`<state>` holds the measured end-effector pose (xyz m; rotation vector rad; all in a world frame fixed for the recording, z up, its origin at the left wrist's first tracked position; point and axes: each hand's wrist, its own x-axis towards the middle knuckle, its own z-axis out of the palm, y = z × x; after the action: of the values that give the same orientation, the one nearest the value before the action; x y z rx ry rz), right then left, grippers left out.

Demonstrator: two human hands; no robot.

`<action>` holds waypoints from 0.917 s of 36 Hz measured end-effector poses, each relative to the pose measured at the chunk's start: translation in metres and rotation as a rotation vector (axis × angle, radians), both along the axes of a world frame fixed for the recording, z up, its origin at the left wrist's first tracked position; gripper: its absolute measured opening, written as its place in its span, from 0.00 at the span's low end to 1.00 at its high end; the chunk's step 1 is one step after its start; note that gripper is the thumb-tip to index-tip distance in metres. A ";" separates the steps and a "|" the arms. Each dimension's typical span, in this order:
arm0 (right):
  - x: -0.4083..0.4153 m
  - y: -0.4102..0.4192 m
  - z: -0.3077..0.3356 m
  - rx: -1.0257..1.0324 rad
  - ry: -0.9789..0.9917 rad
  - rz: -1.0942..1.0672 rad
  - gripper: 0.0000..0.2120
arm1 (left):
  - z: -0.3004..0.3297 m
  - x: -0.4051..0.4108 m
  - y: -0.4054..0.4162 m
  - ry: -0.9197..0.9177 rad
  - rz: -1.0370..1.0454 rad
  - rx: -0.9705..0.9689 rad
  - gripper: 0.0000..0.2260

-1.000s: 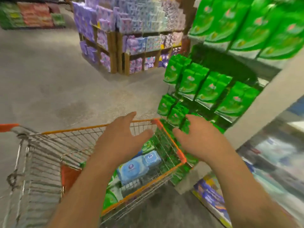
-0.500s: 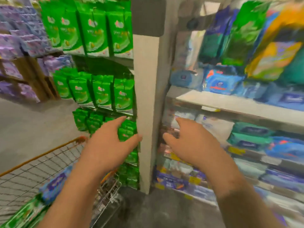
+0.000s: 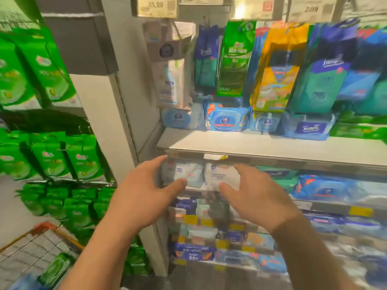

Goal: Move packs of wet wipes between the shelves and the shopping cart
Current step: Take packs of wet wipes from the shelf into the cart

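Both hands were raised in front of the shelving unit, fingers spread and gripping nothing. The left hand was positioned before a pale blue-and-white wipes pack on the second shelf; the right hand was positioned before the adjacent white wipes pack. Whether the fingertips touched either pack could not be determined. Both packs lay just beneath the white upper shelf, which carried blue wipes packs with tall packs standing behind them. The shopping cart stood at lower left, its orange rim visible, with a green pack lying inside. Green packs filled the racks to the left.
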<state>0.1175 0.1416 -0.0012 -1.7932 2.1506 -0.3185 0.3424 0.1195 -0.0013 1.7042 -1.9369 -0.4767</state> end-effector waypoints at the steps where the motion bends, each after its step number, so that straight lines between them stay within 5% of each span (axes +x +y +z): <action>1: -0.002 -0.004 0.000 0.004 0.021 0.003 0.28 | -0.001 -0.003 -0.008 0.005 -0.009 -0.004 0.35; 18: -0.016 -0.120 0.019 -0.212 0.085 -0.136 0.32 | -0.004 -0.036 -0.166 0.232 -0.237 -0.012 0.32; 24: -0.024 -0.153 0.031 -0.341 -0.018 -0.162 0.31 | 0.006 -0.064 -0.202 0.357 -0.342 -0.012 0.31; 33: -0.046 -0.210 0.050 -0.546 -0.189 -0.110 0.31 | 0.026 -0.097 -0.244 0.290 -0.314 -0.142 0.31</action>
<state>0.0718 -0.0686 0.0490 -1.8077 2.1630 -1.1475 0.2453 -0.1249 0.0248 1.1745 -1.9732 -0.6443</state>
